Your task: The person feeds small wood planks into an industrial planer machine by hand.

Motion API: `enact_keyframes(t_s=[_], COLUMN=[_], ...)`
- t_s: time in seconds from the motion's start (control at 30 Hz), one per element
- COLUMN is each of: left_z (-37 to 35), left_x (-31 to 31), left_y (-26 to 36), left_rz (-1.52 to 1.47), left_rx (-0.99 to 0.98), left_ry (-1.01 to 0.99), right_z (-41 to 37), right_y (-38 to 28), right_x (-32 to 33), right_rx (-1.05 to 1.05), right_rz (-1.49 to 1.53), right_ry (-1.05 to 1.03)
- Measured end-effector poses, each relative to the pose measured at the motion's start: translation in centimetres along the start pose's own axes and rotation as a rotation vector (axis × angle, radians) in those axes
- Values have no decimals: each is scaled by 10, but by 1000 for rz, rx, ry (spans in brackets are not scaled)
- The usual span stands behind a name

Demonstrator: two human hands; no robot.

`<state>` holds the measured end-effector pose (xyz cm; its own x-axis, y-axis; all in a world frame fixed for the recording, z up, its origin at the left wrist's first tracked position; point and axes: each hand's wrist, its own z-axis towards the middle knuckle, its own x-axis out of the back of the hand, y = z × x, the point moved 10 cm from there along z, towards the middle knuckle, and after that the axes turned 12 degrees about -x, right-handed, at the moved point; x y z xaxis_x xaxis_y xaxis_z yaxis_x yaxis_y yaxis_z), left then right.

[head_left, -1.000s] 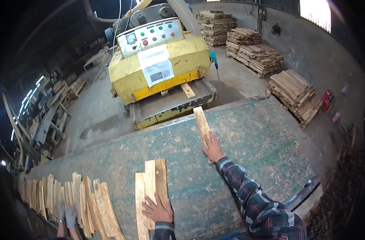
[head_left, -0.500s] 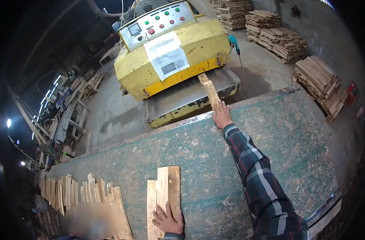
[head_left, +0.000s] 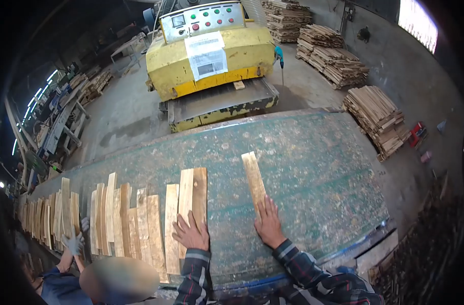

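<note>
Left hand (head_left: 192, 235) spread over boards (head_left: 200, 188), right hand (head_left: 270, 227) laid flat on lone plank (head_left: 252, 173), facing yellow machine (head_left: 166, 63); sliding'd want steady pressure imo.

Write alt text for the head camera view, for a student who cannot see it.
A person's left hand rests on several boards, their right hand on a single board, on a green table. Beyond stands a yellow machine; at left, a co-worker's gloved hand touches more boards.
</note>
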<state>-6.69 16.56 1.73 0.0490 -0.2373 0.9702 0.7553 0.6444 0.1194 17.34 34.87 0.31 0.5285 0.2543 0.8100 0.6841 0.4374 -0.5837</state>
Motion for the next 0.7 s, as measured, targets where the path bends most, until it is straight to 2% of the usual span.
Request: enact_keyframes(t_s=[0.07, 0.1, 0.2, 0.37, 0.47, 0.5, 0.6, 0.7], left_z=[-3, -4, -13, -32, -56, -65, -70, -66], left_x=[0, 18, 41, 70, 48, 37, 22, 28], left_y=[-8, -6, -39, -173, -270, -289, -295, -275], left_rz=[-108, -51, 35, 173, 154, 61, 23, 21], left_rx=[7, 13, 31, 286, 444, 485, 548, 558], left_ry=[103, 83, 216, 179, 31, -44, -183, -178], right_z=[-32, -49, -58, -65, -66, -67, -67, -69], right_y=[-11, -12, -13, -6, 0, 3, 3, -6], right_x=[2, 3, 20, 3, 1, -1, 0, 1], right_rx=[-19, -29, -109, -86, -85, -93, -121, -127], right_rz=[21, 25, 81, 24, 19, 22, 48, 23], right_ry=[-33, -58, 24, 11, -9, -10, -21, -20])
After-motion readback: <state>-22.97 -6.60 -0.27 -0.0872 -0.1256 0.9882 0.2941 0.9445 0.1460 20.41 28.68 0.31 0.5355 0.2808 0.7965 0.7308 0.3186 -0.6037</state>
